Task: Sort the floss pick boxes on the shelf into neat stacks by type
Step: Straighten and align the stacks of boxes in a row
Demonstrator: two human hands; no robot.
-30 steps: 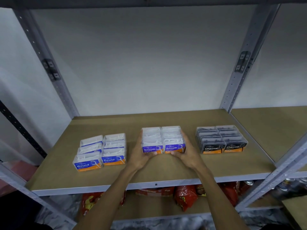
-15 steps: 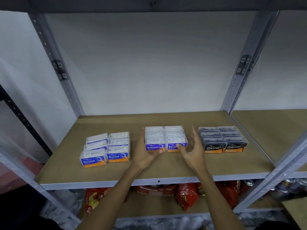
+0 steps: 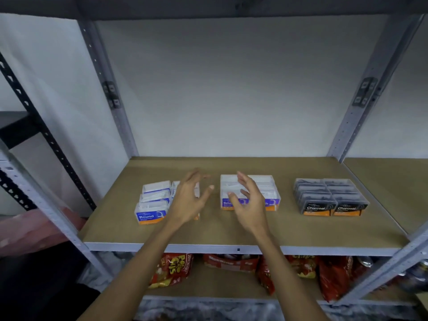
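Three groups of floss pick boxes sit on the brown shelf board (image 3: 231, 230). On the left are clear "Round" boxes (image 3: 151, 205) with blue labels. The clear "Smooth" boxes (image 3: 261, 188) with purple labels stand in the middle, and dark "Charcoal" boxes (image 3: 328, 198) are on the right. My left hand (image 3: 190, 200) hovers with spread fingers in front of the right part of the Round group and hides it. Fingers spread and empty, my right hand (image 3: 247, 205) is raised in front of the left half of the Smooth group.
Grey metal uprights (image 3: 108, 89) (image 3: 368, 89) frame the bay against a white wall. Red chip bags (image 3: 171, 269) and cans (image 3: 416, 272) fill the shelf below. Another shelf board (image 3: 393, 177) continues to the right, and a black rack (image 3: 34, 126) stands at the left.
Both hands have let go of the Smooth boxes and moved left. The left hand now hovers at the Round group, the right in front of the Smooth group. The camera view shifted left.
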